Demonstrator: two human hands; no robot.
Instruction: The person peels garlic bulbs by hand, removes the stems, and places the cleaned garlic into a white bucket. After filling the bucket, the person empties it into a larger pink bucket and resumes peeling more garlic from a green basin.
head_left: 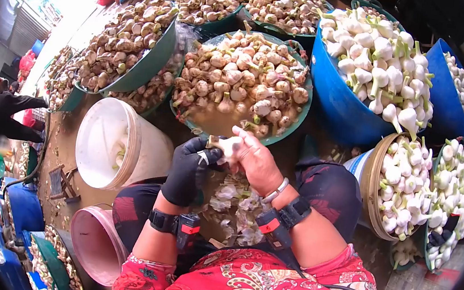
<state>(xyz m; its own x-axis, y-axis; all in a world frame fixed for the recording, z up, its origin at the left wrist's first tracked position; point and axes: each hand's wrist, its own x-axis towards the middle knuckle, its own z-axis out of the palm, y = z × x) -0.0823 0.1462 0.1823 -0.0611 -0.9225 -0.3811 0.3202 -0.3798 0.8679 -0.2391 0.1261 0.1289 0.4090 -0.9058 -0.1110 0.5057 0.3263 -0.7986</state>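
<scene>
A garlic bulb [225, 146] is held between my two hands, above my lap. My left hand [190, 169], in a black glove, is closed on the bulb's stem side; whether it also holds a small tool is hidden. The bare fingers of my right hand [256, 162] wrap round the bulb from the other side. Just beyond them stands a green tub [305, 104] of unpeeled, dirt-stained garlic in murky water. Loose garlic skins [233, 205] lie in a heap below my hands, between my knees.
On the left are a white bucket [128, 150] with a little garlic inside and a pink bucket [96, 241]. At right, a blue tub [329, 99] and a tan-rimmed bucket [374, 178] brim with clean white garlic. Another person [4, 110] is at far left.
</scene>
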